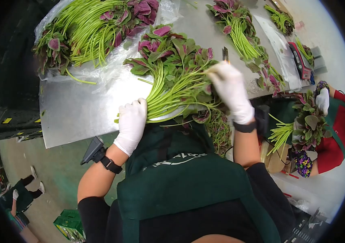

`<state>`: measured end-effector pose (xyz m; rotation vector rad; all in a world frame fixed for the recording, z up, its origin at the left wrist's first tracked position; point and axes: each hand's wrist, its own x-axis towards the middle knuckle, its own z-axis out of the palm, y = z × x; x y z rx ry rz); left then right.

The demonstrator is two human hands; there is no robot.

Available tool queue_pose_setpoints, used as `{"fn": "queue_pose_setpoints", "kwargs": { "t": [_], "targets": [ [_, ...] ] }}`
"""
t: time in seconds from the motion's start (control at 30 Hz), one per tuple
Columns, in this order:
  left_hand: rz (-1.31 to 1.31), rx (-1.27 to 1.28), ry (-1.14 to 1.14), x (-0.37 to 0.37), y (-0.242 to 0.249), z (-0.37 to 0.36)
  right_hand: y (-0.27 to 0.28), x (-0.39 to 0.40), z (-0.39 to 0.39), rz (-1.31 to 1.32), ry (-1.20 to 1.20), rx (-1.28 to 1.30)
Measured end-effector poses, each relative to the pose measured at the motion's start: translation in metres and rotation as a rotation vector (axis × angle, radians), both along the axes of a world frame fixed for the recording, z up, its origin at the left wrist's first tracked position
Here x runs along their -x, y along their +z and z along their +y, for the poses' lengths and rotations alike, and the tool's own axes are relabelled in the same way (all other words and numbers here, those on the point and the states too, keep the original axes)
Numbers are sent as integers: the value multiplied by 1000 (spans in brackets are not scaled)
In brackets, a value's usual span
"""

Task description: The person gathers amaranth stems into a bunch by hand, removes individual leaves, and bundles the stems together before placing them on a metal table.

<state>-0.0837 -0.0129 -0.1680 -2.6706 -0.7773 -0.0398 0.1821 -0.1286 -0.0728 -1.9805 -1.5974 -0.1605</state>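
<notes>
A bunch of red amaranth [172,87], with green stems and purple-green leaves, lies across the near edge of the metal table. My left hand [132,119], in a white glove, is closed around the stem ends at the bunch's left. At its right side, my right hand [230,87], also white-gloved and slightly blurred, pinches an amaranth stem between thumb and fingers. Loose stems fan out beneath that hand. Just beyond it lies a dark, narrow-bladed tool [225,54].
A large amaranth pile [91,32] rests on clear plastic at the back left of the metal table [73,109]. More bunches [241,36] lie at the back right, near a red scale [300,60]. Trimmings [220,131] sit below the edge. A co-worker [340,121] holds amaranth at right.
</notes>
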Motion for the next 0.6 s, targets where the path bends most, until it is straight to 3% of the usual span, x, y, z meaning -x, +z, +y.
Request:
{"fn": "queue_pose_setpoints", "kwargs": {
  "t": [0.1,0.2,0.27,0.33,0.4,0.47,0.5,0.6],
  "targets": [
    [17,-48,-11,0,-3,0,30,-32,-52,236,-275,38],
    [63,-17,8,-2,-3,0,22,-75,-118,522,-434,55],
    [64,-35,-1,-2,-3,0,14,-91,-158,577,-562,156],
    [86,-53,-2,-1,-4,0,-2,-101,-196,452,-649,389],
    [127,-70,-7,-2,-4,0,-10,-78,-201,-123,-684,500],
    [132,-60,-11,-2,-4,0,-7,-56,-179,-58,-567,323],
    [135,-57,-11,-3,-3,0,5,-33,-150,118,-553,275],
    [125,-108,-9,-4,2,-1,15,17,-81,207,-205,103]
  ]
}}
